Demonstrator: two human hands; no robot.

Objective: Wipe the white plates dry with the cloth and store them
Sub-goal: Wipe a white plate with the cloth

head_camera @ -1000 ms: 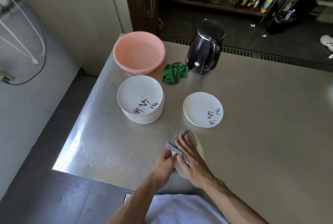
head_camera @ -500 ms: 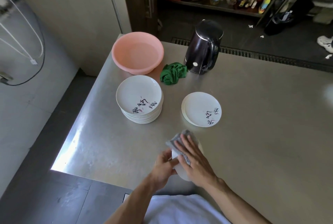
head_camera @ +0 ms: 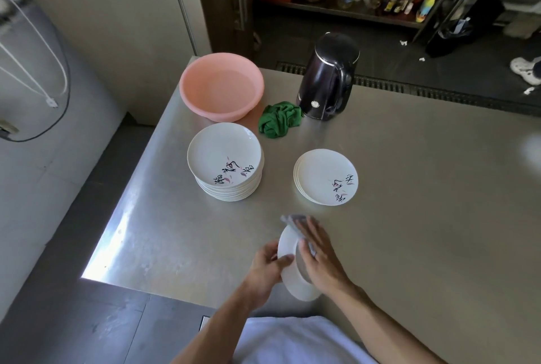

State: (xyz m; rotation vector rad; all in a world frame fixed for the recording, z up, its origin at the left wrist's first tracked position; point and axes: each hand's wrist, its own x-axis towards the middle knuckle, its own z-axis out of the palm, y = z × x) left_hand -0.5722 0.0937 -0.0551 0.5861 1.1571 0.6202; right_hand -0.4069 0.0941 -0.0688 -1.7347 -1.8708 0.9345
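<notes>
Clearly, one white plate (head_camera: pixel 292 284) is held up off the worktop (head_camera: pixel 409 217), near its front edge and tilted almost on its rim; the left hand (head_camera: pixel 265 270) grips it at the left rim, thumb on the face that shows and the other fingers behind it, where I cannot see them; the right hand (head_camera: pixel 319 261) lies with fairly straight fingers on the grey cloth (head_camera: pixel 295 219) and presses it against the other face, so this hand holds nothing by closing, it only pushes. Two piles wait further back: a tall pile (head_camera: pixel 225 159) toward the left edge, and a low pile (head_camera: pixel 325 176) near the middle; which one is wet and which is dry I cannot tell. Behind them, at the back left corner, stand a pink basin (head_camera: pixel 221 85), a green rag (head_camera: pixel 279 119) and a dark kettle (head_camera: pixel 328 77). I judge the plate to be stiff, rather light, glazed and so slippery if some water remains, and breakable on the steel top; the rim is the good place to take it, with the thumb above and the fingers below; the cloth is soft and follows the curve, and it also gives a better hold than bare skin; setting it down on a pile wants a gentle hand.
</notes>
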